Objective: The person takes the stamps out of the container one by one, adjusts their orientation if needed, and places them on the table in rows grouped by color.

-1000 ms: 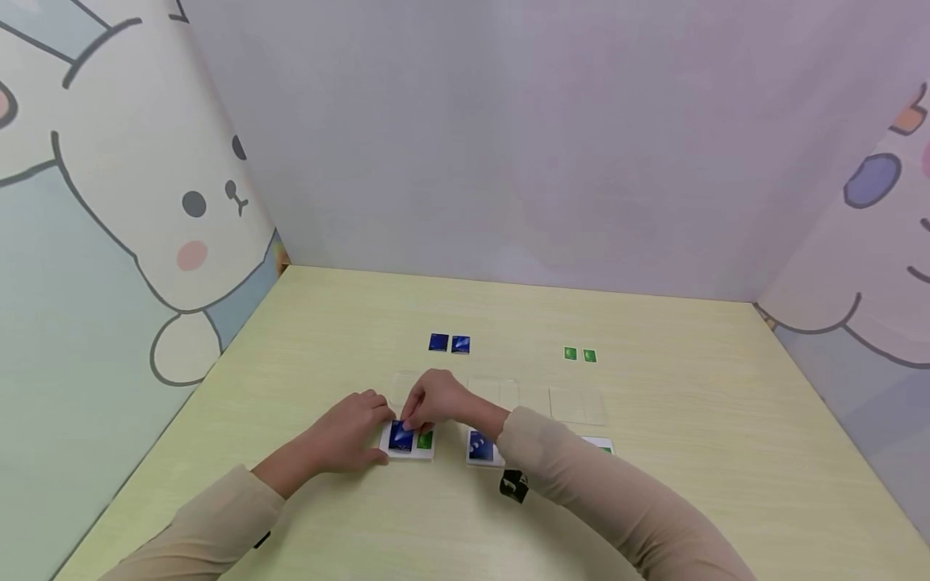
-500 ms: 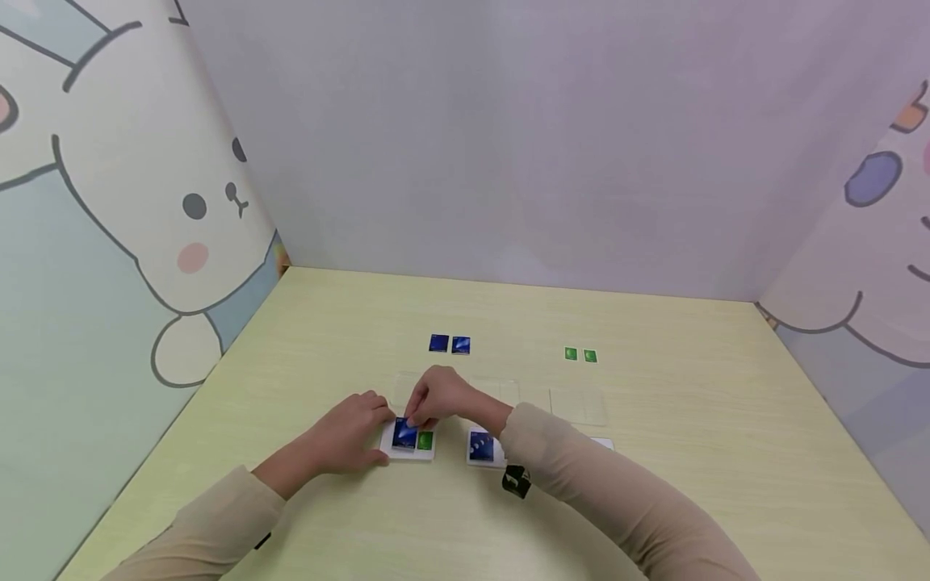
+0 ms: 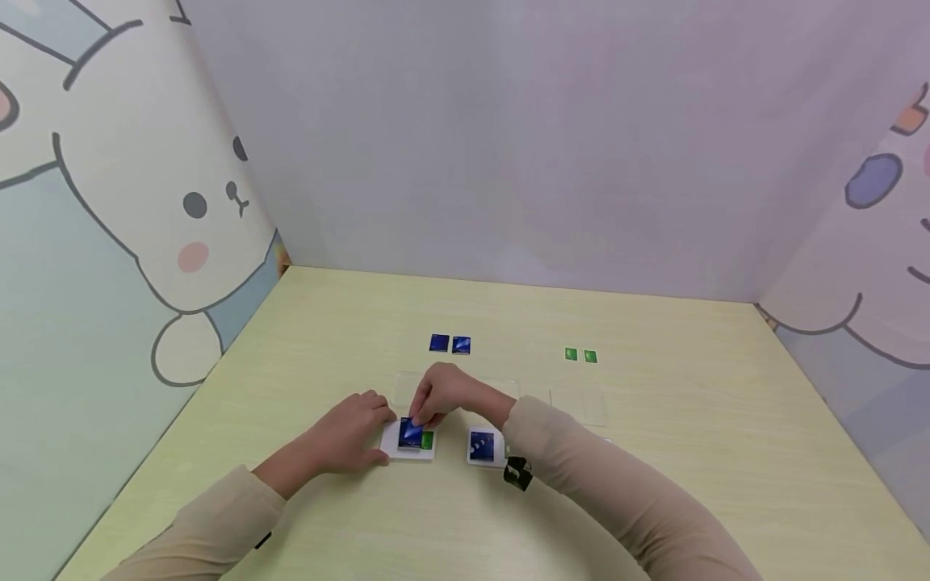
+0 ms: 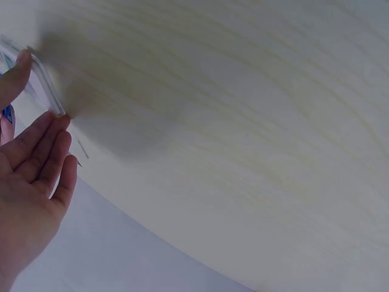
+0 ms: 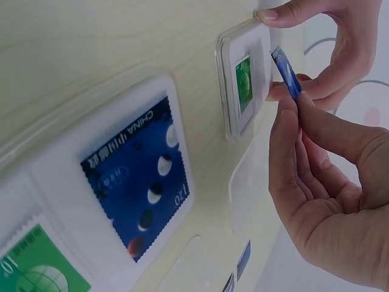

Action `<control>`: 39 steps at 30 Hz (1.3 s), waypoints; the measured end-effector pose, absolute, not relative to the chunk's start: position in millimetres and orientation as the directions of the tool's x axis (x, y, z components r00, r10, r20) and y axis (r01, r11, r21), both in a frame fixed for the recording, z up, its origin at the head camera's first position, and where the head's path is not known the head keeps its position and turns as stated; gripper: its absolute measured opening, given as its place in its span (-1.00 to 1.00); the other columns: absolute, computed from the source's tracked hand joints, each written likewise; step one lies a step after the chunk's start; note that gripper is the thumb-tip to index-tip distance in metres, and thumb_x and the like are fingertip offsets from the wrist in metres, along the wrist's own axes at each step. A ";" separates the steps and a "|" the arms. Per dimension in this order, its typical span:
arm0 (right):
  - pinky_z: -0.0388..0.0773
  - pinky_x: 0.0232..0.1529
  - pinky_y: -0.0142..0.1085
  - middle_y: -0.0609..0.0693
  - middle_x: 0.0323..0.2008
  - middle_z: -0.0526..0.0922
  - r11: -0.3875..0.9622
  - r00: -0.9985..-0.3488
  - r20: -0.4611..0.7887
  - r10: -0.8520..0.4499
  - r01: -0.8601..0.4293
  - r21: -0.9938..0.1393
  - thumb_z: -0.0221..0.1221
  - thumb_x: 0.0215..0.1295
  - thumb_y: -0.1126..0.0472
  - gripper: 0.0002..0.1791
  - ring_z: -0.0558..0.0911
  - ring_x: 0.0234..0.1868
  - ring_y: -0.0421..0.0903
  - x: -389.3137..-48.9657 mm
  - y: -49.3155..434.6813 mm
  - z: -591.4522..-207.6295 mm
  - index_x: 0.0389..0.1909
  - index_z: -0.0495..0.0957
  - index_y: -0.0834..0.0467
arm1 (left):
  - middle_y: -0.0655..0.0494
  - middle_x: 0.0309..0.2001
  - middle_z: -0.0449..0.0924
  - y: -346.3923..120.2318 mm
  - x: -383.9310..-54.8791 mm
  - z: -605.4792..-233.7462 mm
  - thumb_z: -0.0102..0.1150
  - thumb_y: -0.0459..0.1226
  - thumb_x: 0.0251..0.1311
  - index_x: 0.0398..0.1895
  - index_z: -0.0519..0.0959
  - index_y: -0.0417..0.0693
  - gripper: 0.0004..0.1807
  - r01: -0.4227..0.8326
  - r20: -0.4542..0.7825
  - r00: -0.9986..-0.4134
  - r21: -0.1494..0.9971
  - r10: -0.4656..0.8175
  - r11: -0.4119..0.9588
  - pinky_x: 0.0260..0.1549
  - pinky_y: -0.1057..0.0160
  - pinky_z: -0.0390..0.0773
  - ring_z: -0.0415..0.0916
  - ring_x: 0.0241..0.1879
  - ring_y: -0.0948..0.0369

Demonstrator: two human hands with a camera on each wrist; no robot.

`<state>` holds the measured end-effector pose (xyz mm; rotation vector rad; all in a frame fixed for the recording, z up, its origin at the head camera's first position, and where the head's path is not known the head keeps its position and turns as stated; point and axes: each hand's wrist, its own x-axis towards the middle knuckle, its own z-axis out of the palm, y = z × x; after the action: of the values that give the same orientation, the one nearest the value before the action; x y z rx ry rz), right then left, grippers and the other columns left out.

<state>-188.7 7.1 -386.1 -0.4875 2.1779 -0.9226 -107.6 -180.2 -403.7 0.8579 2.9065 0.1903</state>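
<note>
In the head view my left hand [image 3: 352,433] holds a white stamp case [image 3: 390,448] at its left end; the left wrist view has thumb and fingertips on opposite edges. My right hand [image 3: 445,389] pinches a blue stamp [image 3: 410,436] by its upper right corner. As the right wrist view shows, that stamp is lifted and tilted, apart from the case. A green stamp [image 5: 244,84] lies in the case, partly covered by the blue one in the head view. A second case [image 3: 475,462] carries a blue moon-phase stamp [image 5: 140,176] beside another green stamp [image 5: 42,261].
Clear plastic covers [image 3: 584,406] lie in a row behind the cases. Farther back are two blue stamps [image 3: 450,344] and two green stamps [image 3: 580,355]. My right sleeve [image 3: 574,452] crosses over the table's right part, and a black object [image 3: 517,474] shows beneath it.
My right hand has drawn the blue stamp slightly up and to the right, so it now overlaps the green stamp in the head view. My left hand has stayed put.
</note>
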 end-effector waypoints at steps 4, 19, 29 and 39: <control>0.68 -0.38 -0.32 0.05 -0.48 0.74 0.671 -0.676 -0.460 -0.576 -0.069 -0.738 0.37 0.09 0.38 -0.95 0.61 -0.61 -0.23 -191.3 7.4 -386.1 -0.40 0.74 0.27 | 0.03 -0.14 0.63 -179.9 -108.2 -403.2 0.49 -0.02 -0.07 -0.08 0.62 -0.20 -0.44 0.528 -0.070 -0.838 0.145 0.541 0.837 -0.01 0.05 0.54 0.48 -0.14 0.13; 0.70 -0.34 -0.27 0.05 -0.49 0.74 0.670 -0.679 -0.442 -0.587 -0.101 -0.735 0.35 0.12 0.39 -0.96 0.62 -0.61 -0.24 -199.8 7.4 -381.6 -0.39 0.74 0.28 | 0.03 -0.12 0.64 -181.1 -110.5 -404.0 0.49 -0.01 -0.07 -0.06 0.62 -0.17 -0.43 0.519 -0.074 -0.843 0.147 0.532 0.842 0.00 0.06 0.55 0.49 -0.14 0.14; 0.71 -0.27 -0.21 0.04 -0.51 0.73 0.676 -0.687 -0.433 -0.584 -0.115 -0.728 0.34 0.13 0.40 -0.96 0.62 -0.60 -0.24 -203.8 8.5 -379.3 -0.39 0.73 0.30 | 0.03 -0.10 0.64 -179.9 -110.9 -404.4 0.50 -0.02 -0.08 -0.04 0.63 -0.16 -0.43 0.504 -0.083 -0.850 0.156 0.519 0.850 0.01 0.06 0.55 0.49 -0.12 0.15; 0.71 -0.29 -0.24 0.15 -0.45 0.77 0.665 -0.688 -0.428 -0.587 -0.107 -0.739 0.35 0.11 0.41 -0.95 0.60 -0.63 -0.26 -205.7 8.5 -380.3 -0.39 0.74 0.31 | 0.04 -0.11 0.64 -179.2 -107.6 -402.9 0.50 -0.01 -0.09 -0.05 0.63 -0.16 -0.43 0.510 -0.087 -0.847 0.139 0.524 0.849 -0.01 0.09 0.55 0.48 -0.14 0.16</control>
<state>-205.7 8.5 -380.3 -0.5332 2.2075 -0.9240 -107.6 -179.2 -402.9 0.8151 2.9028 0.1673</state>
